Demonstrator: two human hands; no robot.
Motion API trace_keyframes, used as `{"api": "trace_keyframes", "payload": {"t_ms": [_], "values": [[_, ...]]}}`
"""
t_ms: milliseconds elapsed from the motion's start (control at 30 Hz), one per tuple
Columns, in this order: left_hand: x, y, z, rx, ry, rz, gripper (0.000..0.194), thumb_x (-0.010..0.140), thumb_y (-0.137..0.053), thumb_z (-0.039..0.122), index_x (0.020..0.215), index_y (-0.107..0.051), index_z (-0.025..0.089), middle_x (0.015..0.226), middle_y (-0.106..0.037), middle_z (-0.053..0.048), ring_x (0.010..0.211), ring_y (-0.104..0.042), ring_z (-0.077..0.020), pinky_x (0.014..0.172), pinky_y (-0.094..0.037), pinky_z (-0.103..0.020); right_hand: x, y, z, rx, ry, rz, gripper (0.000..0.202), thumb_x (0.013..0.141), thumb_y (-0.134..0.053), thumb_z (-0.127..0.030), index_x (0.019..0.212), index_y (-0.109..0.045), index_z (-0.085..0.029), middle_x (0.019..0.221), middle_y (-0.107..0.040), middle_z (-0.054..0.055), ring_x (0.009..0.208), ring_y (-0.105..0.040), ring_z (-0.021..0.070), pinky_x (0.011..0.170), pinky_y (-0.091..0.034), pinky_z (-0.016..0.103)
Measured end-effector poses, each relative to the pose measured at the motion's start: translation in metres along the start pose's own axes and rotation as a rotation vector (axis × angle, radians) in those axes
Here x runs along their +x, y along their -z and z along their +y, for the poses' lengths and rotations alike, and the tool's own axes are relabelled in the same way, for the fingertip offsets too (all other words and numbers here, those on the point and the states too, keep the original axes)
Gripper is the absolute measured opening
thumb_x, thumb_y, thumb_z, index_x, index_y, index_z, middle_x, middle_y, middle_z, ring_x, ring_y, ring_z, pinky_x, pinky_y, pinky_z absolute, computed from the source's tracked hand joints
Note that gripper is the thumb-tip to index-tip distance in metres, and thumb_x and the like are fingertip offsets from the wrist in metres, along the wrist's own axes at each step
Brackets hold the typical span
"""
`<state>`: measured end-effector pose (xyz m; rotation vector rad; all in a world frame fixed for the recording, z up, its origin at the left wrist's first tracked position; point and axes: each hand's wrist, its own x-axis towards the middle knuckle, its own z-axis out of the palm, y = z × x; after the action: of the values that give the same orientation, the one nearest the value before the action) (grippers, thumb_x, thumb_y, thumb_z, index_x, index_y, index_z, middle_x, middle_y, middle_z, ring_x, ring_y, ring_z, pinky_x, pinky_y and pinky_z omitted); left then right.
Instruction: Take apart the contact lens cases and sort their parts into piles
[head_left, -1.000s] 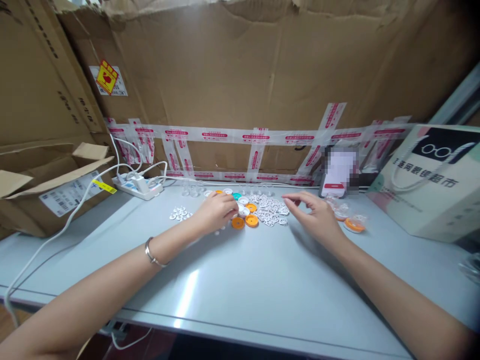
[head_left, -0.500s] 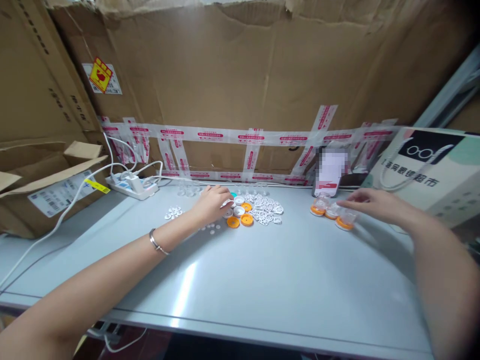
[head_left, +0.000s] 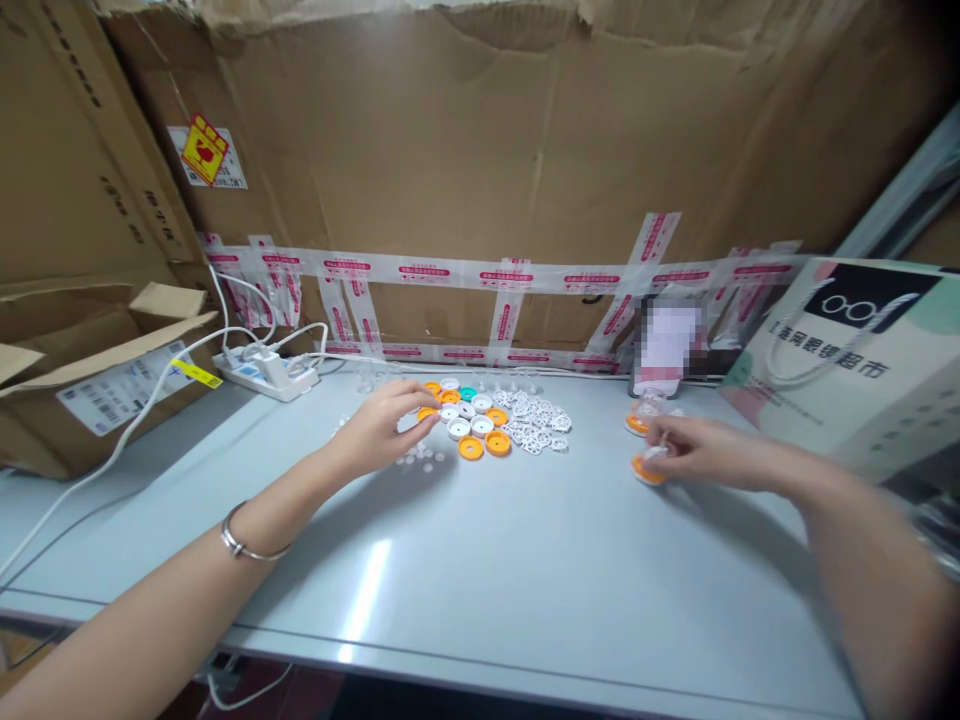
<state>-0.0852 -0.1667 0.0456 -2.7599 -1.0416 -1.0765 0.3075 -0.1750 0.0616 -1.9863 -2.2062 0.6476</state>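
My right hand point(head_left: 679, 448) pinches the clear top of a round orange-and-white plastic piece point(head_left: 646, 472) at the right of the table. Just behind it stands a similar piece point(head_left: 637, 424) with a clear top; others there are partly hidden by my fingers. At centre left, my left hand point(head_left: 390, 425) hovers with thumb and fingers apart at the edge of a group of round plastic caps. Among these are an orange cap point(head_left: 497, 443), a white cap point(head_left: 481, 427) and a teal cap point(head_left: 468, 395). Small translucent discs point(head_left: 428, 454) lie beneath that hand.
White openwork plastic pieces point(head_left: 536, 420) are heaped right of the caps, with clear parts point(head_left: 517, 385) behind. A phone point(head_left: 664, 350) leans at the back beside a paper bag point(head_left: 832, 350). On the left are a power strip point(head_left: 274, 372), cables and an open carton point(head_left: 97, 380).
My left hand has drawn back leftward off the caps, uncovering more of them. My right hand has closed on one clear-topped piece, which has shifted left and nearer to me.
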Motion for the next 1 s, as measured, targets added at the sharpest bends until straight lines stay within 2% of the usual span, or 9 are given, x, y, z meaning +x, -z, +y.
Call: {"api": "trace_keyframes", "payload": {"t_ms": [67,167,300,400,500,633,767,900,1000], "values": [[0.001,-0.001,0.004,-0.015,-0.007,-0.024,0.018,0.086,-0.047,0.024,0.094,-0.061,0.016,0.093,-0.062,-0.007,0.089,-0.056,-0.0173,0.080,-0.045,-0.031,-0.003,-0.013,-0.029,0.034,0.129,-0.051,0.020,0.068,-0.060,-0.041,0.075,-0.054,-0.023,0.070,-0.058,0.001,0.064,-0.051,0.0165,0.053,-0.037,0.027],[0.000,-0.007,0.010,-0.040,-0.016,-0.070,0.018,0.086,-0.047,0.023,0.096,-0.061,0.017,0.092,-0.062,-0.007,0.090,-0.055,-0.0176,0.081,-0.044,-0.033,-0.003,-0.038,-0.070,0.205,0.309,-0.116,0.023,0.069,-0.061,-0.040,0.082,-0.053,-0.022,0.071,-0.055,-0.001,0.064,-0.048,0.0133,0.054,-0.036,0.024],[-0.002,-0.016,0.020,-0.120,-0.050,-0.159,0.019,0.086,-0.046,0.022,0.098,-0.060,0.018,0.093,-0.061,-0.006,0.091,-0.054,-0.0162,0.083,-0.043,-0.031,0.003,-0.072,-0.101,0.401,0.428,-0.091,0.027,0.072,-0.060,-0.042,0.086,-0.054,-0.020,0.065,-0.048,-0.004,0.058,-0.042,0.0103,0.052,-0.033,0.022],[-0.005,-0.023,0.029,-0.185,-0.024,-0.206,0.019,0.086,-0.046,0.023,0.100,-0.059,0.018,0.094,-0.061,-0.005,0.090,-0.054,-0.0152,0.081,-0.043,-0.030,0.009,-0.092,-0.108,0.497,0.430,-0.030,0.031,0.071,-0.062,-0.043,0.089,-0.056,-0.018,0.066,-0.047,-0.003,0.058,-0.041,0.0098,0.053,-0.033,0.022],[-0.008,-0.031,0.036,-0.233,0.032,-0.230,0.023,0.084,-0.049,0.024,0.106,-0.055,0.018,0.094,-0.060,-0.005,0.086,-0.055,-0.0147,0.077,-0.044,-0.028,0.014,-0.102,-0.110,0.552,0.410,-0.001,0.036,0.069,-0.064,-0.045,0.089,-0.058,-0.016,0.067,-0.049,-0.003,0.058,-0.041,0.0097,0.052,-0.033,0.022],[-0.011,-0.040,0.040,-0.303,0.052,-0.264,0.032,0.083,-0.052,0.025,0.115,-0.050,0.020,0.097,-0.060,-0.005,0.084,-0.055,-0.0142,0.075,-0.044,-0.027,0.015,-0.102,-0.109,0.544,0.440,-0.002,0.035,0.067,-0.066,-0.044,0.088,-0.061,-0.017,0.070,-0.051,-0.002,0.060,-0.042,0.0104,0.054,-0.034,0.022],[-0.012,-0.043,0.041,-0.335,0.065,-0.279,0.033,0.083,-0.051,0.027,0.116,-0.050,0.021,0.099,-0.060,-0.005,0.083,-0.055,-0.0145,0.074,-0.045,-0.028,0.010,-0.096,-0.108,0.441,0.528,0.005,0.041,0.059,-0.073,-0.040,0.091,-0.061,-0.017,0.081,-0.056,0.001,0.070,-0.046,0.0127,0.063,-0.039,0.024],[-0.012,-0.043,0.044,-0.412,0.057,-0.246,0.044,0.082,-0.053,0.028,0.124,-0.041,0.021,0.114,-0.054,-0.008,0.092,-0.054,-0.0159,0.084,-0.044,-0.031,0.007,-0.096,-0.112,0.351,0.587,0.061,0.021,0.070,-0.065,-0.032,0.084,-0.061,-0.017,0.076,-0.054,0.001,0.068,-0.046,0.0126,0.062,-0.038,0.023],[-0.011,-0.044,0.046,-0.444,0.022,-0.264,0.054,0.082,-0.054,0.024,0.132,-0.033,0.024,0.121,-0.049,-0.009,0.105,-0.049,-0.0190,0.093,-0.040,-0.035,0.007,-0.099,-0.115,0.348,0.620,0.071,0.016,0.072,-0.063,-0.030,0.081,-0.060,-0.017,0.075,-0.054,0.001,0.068,-0.046,0.0128,0.061,-0.038,0.023]]}}
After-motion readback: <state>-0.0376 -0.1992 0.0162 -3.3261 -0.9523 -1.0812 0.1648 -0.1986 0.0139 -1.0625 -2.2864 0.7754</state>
